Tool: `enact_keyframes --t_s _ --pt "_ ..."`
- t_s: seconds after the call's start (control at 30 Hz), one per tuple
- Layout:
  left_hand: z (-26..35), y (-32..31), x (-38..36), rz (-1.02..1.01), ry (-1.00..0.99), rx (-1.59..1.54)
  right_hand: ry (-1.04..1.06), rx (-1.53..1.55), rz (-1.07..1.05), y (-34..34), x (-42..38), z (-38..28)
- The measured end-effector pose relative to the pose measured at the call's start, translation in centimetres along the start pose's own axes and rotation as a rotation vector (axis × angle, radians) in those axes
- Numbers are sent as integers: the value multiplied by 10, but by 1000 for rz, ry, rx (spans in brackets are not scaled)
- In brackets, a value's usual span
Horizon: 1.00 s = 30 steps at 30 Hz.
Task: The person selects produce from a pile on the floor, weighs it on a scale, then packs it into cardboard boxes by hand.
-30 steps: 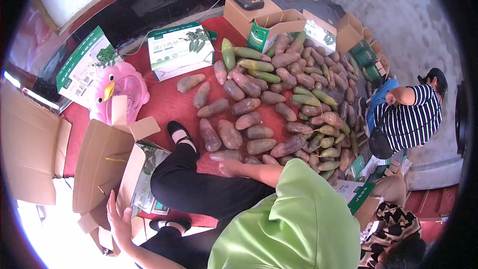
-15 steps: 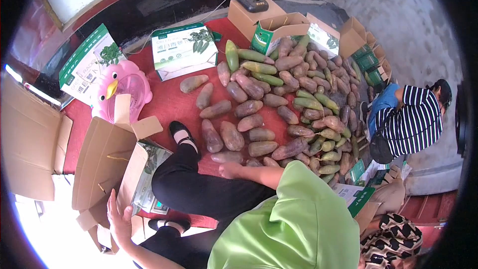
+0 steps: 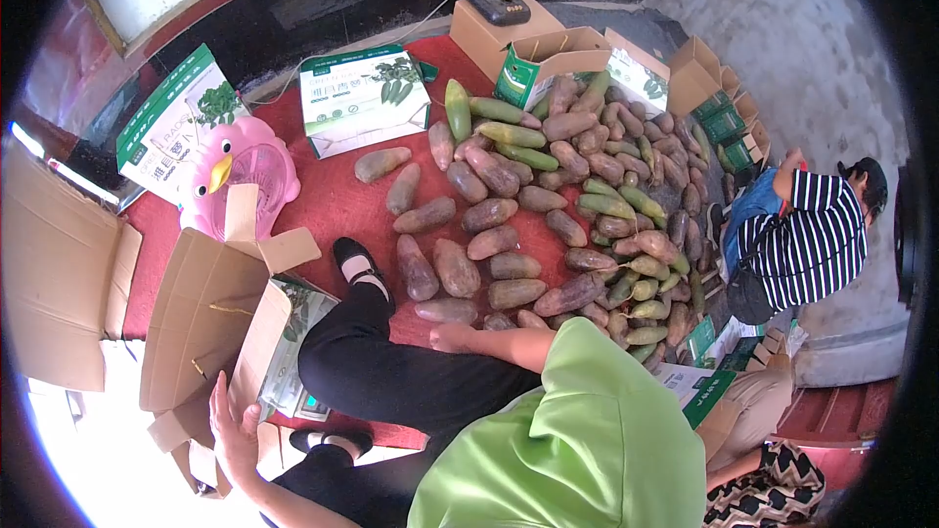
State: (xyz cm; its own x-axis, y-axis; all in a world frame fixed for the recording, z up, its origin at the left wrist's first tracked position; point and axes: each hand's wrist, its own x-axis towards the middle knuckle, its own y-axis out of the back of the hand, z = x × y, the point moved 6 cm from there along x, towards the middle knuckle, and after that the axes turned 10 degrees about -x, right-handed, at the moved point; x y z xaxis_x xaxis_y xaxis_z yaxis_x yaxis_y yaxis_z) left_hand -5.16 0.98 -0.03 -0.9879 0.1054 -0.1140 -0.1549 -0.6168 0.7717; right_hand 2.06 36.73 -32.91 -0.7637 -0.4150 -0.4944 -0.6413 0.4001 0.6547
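Note:
My left hand [image 3: 235, 432] is raised with fingers apart and holds nothing, beside an open carton [image 3: 256, 352] with a white and green printed side. That carton stands on a scale [image 3: 315, 407] with a small lit display. My right hand [image 3: 452, 337] rests by my thigh, its fingers curled in and nothing visible in them. Just beyond it lies a reddish radish [image 3: 447, 310]. More loose radishes [image 3: 457, 268], purplish and green, spread over the red carpet [image 3: 333, 186] and heap up toward the right.
A pink duck-shaped basket [image 3: 284, 181] stands at the left. Printed cartons [image 3: 364, 103] and a fan [image 3: 499, 2] line the back. More open boxes [image 3: 696, 78] stand behind the heap. A person in a striped shirt [image 3: 807, 235] sits right; another person's patterned clothing [image 3: 773, 489] shows below.
The person in stripes has raised an arm, with the hand now at the knee. The person at the lower right has shifted slightly. My own hands stay almost where they were.

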Motion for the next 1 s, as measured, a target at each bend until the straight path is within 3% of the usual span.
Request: enact_keyframes --t_s 0.2,0.27,0.4,0.5,0.7,0.77,0.9,1.0 --pt "4 0 -1 -2 33 12 -30 -90 25 -2 -1 3" --pt "-2 -1 -1 -1 14 -2 128 -242 35 -7 1 -1" --pt "-5 -1 -1 2 -3 -4 98 -218 37 -5 0 -2" --pt "-3 -1 0 7 -42 -38 270 -409 14 -11 1 -8" --pt "4 0 -1 17 -29 -30 192 -357 -14 -14 2 -4" --pt "0 -4 1 -9 -15 -105 26 -139 85 -7 1 3" --pt "-10 -6 0 -15 60 -33 190 -358 -36 -16 4 -1" --pt "-7 -6 0 -3 120 -18 15 -144 -30 -8 -1 2"
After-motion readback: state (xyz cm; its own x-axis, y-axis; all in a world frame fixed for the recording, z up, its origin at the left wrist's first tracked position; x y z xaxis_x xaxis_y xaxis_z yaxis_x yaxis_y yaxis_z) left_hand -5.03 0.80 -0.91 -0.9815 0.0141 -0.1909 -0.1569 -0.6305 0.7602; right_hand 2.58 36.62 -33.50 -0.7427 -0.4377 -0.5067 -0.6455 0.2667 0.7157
